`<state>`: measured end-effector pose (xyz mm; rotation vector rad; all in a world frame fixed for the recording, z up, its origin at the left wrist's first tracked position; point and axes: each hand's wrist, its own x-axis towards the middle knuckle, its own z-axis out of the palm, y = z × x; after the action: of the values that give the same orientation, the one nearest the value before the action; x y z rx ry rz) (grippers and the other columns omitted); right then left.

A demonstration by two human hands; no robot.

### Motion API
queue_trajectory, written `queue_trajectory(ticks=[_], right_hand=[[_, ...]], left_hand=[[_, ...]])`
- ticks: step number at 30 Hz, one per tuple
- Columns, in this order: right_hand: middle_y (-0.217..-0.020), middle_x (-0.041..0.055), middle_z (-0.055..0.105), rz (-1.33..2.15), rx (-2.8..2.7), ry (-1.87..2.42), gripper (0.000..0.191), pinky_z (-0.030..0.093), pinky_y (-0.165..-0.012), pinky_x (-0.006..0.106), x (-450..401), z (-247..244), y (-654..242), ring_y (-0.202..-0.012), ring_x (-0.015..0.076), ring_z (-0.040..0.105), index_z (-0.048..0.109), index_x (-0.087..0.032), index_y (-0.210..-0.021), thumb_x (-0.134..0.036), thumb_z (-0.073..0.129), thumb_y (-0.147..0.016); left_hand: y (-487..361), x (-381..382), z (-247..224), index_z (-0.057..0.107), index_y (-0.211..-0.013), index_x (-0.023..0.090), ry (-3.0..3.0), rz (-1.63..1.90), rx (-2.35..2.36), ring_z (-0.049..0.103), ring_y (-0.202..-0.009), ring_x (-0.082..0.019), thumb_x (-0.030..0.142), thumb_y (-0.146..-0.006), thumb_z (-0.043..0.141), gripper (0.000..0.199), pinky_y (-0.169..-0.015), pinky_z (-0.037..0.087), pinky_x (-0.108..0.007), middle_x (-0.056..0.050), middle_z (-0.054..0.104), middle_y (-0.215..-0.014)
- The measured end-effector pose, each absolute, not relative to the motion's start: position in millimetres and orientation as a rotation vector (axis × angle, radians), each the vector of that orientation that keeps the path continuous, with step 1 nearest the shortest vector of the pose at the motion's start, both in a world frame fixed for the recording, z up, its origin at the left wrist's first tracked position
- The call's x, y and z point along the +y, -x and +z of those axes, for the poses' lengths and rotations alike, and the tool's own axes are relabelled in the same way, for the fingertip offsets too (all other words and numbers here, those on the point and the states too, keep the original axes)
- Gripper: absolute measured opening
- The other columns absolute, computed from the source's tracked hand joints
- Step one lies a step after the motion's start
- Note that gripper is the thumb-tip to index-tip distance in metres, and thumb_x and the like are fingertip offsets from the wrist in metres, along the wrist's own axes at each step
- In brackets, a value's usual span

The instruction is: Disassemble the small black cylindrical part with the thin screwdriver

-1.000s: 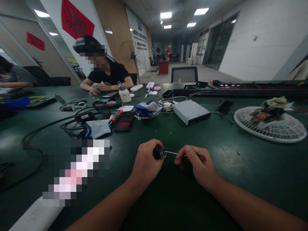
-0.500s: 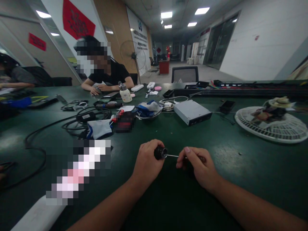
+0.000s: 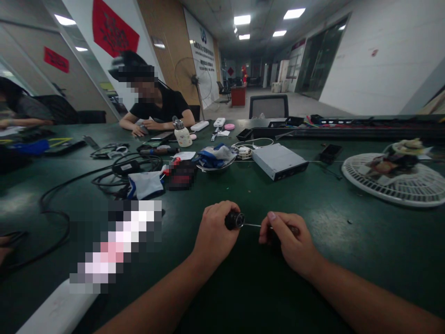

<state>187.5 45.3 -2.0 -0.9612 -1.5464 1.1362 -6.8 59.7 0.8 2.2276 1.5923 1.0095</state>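
Note:
My left hand [image 3: 218, 232] is closed round a short black cylindrical part [image 3: 234, 220], whose round, ringed end faces right and toward me. My right hand [image 3: 290, 239] grips a screwdriver [image 3: 252, 225] by its dark handle, the butt of which shows behind the thumb. Its thin metal shaft points left, and the tip reaches the rim of the black part; whether it sits inside cannot be made out. Both hands are held over the dark green table [image 3: 313, 199].
Ahead lie a grey metal drive box [image 3: 280, 160], a bowl with blue-and-white cloth [image 3: 216, 155] and a white fan grille [image 3: 392, 178]. Coiled black cable [image 3: 139, 162] and a white glove-like cloth [image 3: 146, 184] are at left. A person [image 3: 158, 104] sits across the table.
The view has shifted slightly, so everything sits a little farther right. Both hands keep their grips, and the screwdriver stays at the black part's end.

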Motion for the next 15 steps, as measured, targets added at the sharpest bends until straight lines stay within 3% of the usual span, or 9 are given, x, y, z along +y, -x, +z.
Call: queue_trajectory(ticks=[9,15], right_hand=[[-0.068,0.0030,0.068,1.136,-1.585,0.932,0.044,0.045,-0.052,0.025,46.3,-1.4,-187.5,-0.058,0.0137,0.060,0.069,-0.018,-0.078,-0.043,0.043,-0.103],[-0.057,0.0017,0.064,1.083,-1.576,0.958,0.048,0.044,-0.052,0.026,43.6,0.3,-187.8,-0.054,0.0139,0.059,0.066,-0.018,-0.069,-0.043,0.043,-0.103]], left_hand=[[7.5,60.7,0.7,0.063,-0.091,0.024,-2.269,0.987,1.595,0.061,-0.092,-0.022,0.002,-0.073,0.063,0.029,-0.089,0.044,-0.042,0.001,0.068,-0.092],[7.8,60.5,1.1,0.066,-0.094,0.025,-2.330,0.965,1.562,0.061,-0.097,-0.022,0.002,-0.074,0.064,0.031,-0.091,0.042,-0.042,0.002,0.070,-0.096]])
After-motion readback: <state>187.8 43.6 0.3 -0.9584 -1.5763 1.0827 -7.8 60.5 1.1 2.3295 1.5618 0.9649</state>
